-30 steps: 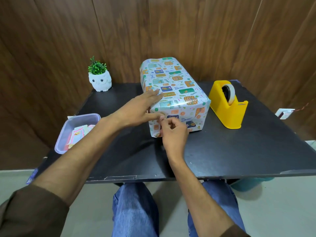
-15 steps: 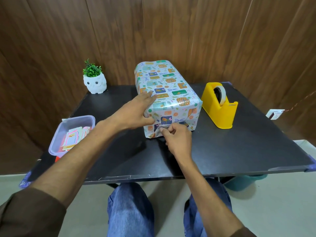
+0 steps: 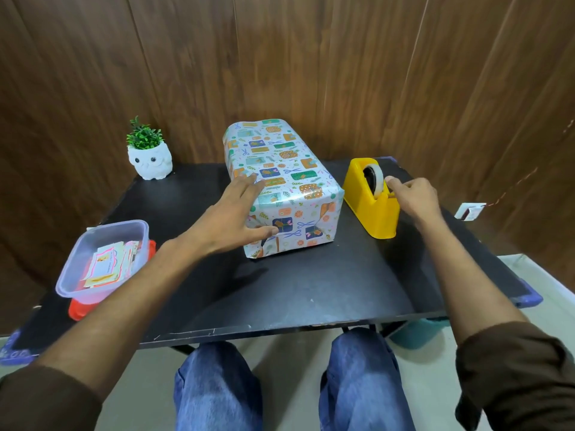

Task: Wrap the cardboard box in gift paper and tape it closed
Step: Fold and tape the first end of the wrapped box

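On the black table (image 3: 280, 293), a clear container (image 3: 90, 295) of cards sits near left. The left hand (image 3: 233, 219) lies flat, fingers spread, on the wrapped box (image 3: 286, 169) at mid-table. The box's long axis runs away from the person, its far end angled slightly left. Just right, the right hand (image 3: 413, 197) curls at the yellow tape dispenser (image 3: 370, 213); whether it pinches tape is unclear. An owl planter (image 3: 151, 160) stands far left.
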